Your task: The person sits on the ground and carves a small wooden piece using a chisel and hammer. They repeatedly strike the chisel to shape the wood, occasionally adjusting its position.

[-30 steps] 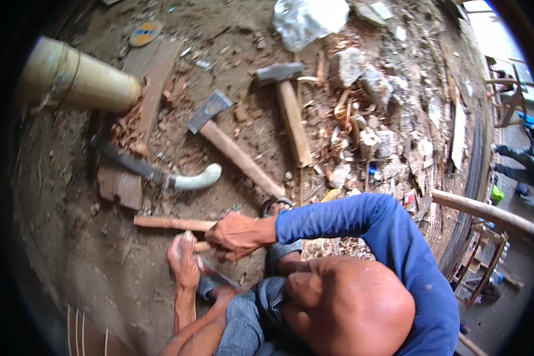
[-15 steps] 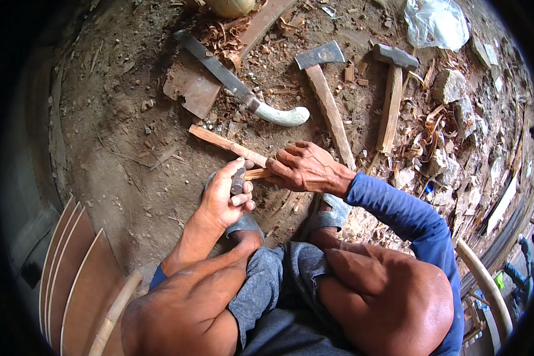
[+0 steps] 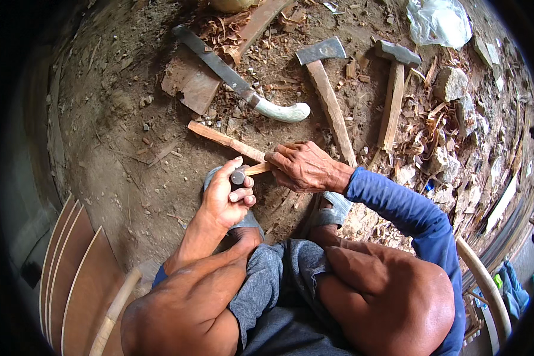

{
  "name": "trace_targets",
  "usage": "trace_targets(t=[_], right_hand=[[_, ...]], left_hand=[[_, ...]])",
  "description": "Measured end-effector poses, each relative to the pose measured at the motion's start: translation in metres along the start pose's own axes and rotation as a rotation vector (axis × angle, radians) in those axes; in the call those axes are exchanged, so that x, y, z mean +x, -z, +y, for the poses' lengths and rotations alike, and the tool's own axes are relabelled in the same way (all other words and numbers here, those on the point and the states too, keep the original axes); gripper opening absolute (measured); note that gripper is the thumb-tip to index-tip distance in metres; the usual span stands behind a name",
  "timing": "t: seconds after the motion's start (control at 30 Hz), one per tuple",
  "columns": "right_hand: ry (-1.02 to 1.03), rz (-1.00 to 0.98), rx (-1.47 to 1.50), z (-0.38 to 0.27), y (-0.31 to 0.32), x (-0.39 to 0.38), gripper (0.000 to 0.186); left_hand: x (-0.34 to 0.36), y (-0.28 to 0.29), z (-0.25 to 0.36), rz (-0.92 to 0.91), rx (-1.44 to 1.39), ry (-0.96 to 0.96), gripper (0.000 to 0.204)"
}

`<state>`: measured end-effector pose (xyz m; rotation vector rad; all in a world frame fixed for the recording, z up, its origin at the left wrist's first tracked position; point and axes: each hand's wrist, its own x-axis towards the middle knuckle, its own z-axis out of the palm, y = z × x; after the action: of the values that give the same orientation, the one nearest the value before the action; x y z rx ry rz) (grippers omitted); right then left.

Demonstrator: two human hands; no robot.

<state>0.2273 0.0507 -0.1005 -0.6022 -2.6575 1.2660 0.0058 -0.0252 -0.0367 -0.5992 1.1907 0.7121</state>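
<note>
The ground here is bare brown earth (image 3: pixel 124 118), scattered with wood chips and grit, and the person squats low over it in grey shorts (image 3: pixel 252 305). Closest to them, thin brown sheets (image 3: pixel 80 285) stand on edge at their left, beside one pale pole (image 3: pixel 115 308); another pale length (image 3: pixel 486 288) shows at their right. Just beyond the knees, both hands are busy with a small hammer (image 3: pixel 238 177): the left hand (image 3: pixel 222 193), palm turned up, curls round its dark metal head, while the right hand (image 3: pixel 307 168), at the end of a blue sleeve (image 3: pixel 391 202), closes over its short wooden handle (image 3: pixel 257 169). A longer wooden stick (image 3: pixel 225 141) slants away to the left from the right fingers; from where I stand I cannot tell whether they grip it or merely cover its end. Past the hands lies a big knife (image 3: pixel 222 74) with a pale curved handle, its blade over a worn board (image 3: pixel 191 83). To its right rest an axe (image 3: pixel 329 89), then a heavy hammer (image 3: pixel 393 92), both with wooden handles pointing back toward the person. Grey stones (image 3: pixel 451 84) and curled shavings (image 3: pixel 433 127) litter the right side, and farthest off sits a crumpled clear plastic bag (image 3: pixel 439 22).
</note>
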Motion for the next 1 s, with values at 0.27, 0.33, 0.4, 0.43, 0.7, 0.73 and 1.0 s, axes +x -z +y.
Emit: trace_targets(t=[0.27,0.33,0.4,0.43,0.7,0.73,1.0], right_hand=[[-0.019,0.084,-0.035,-0.001,-0.008,0.003,0.037],[-0.043,0.091,-0.06,-0.004,-0.008,0.006,0.038],[-0.043,0.085,-0.099,-0.005,-0.008,0.008,0.04],[-0.049,0.099,-0.096,-0.006,-0.008,0.009,0.04],[-0.091,0.159,-0.112,-0.008,-0.016,0.01,0.039],[-0.097,0.163,-0.11,-0.008,-0.017,0.011,0.039],[-0.114,0.197,-0.155,-0.015,-0.023,0.014,0.039]], left_hand=[[0.0,-0.001,-0.002,-0.004,-0.036,-0.013,0.024],[0.0,-0.002,-0.003,-0.004,-0.057,-0.023,0.026],[0.0,-0.002,-0.003,-0.03,-0.096,-0.031,0.027],[0.0,-0.002,-0.003,-0.031,-0.126,-0.033,0.028],[0.001,0.001,-0.002,-0.083,-0.153,-0.043,0.028],[0.001,0.001,-0.002,-0.085,-0.16,-0.039,0.028],[0.0,-0.004,-0.009,-0.068,-0.163,-0.058,0.029]])
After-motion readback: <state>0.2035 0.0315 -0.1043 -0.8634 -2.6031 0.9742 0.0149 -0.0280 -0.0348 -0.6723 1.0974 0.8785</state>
